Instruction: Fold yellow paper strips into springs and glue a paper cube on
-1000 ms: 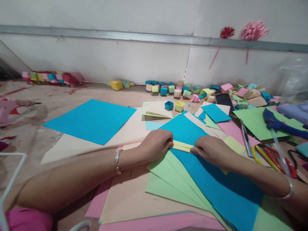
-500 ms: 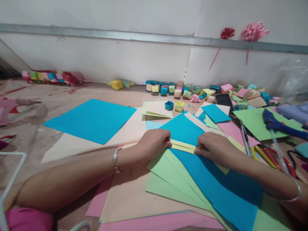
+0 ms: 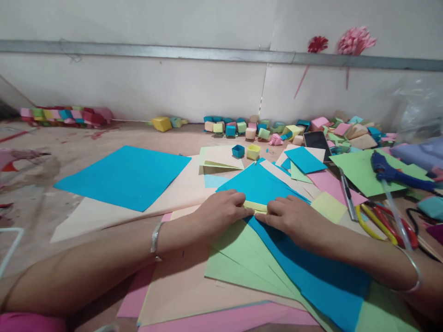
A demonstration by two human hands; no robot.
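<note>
Bare tabletop (image 3: 51, 152) lies open toward the left edge, beyond a large blue sheet (image 3: 124, 177). At the middle, the left hand (image 3: 221, 212) and the right hand (image 3: 294, 219), close together, clamp the ends of a flat yellow paper strip (image 3: 256, 206); its long axis runs left to right. A glue gun (image 3: 391, 173) crowds the right side.

Person, one entry, two arms.
- Left hand (image 3: 223, 211): bare. At the wrist sits a flat, broad silver metal band bracelet (image 3: 154, 240) with a polished surface.
- Right hand (image 3: 294, 220): bare. At the wrist sits a thin, round silver metal bangle (image 3: 412, 273), glossy and standing slightly off the arm.
- Forearms: both unsleeved along their visible length.
- Clothing: bright pink fabric garment (image 3: 31, 322), a small patch at the lower left edge.
</note>
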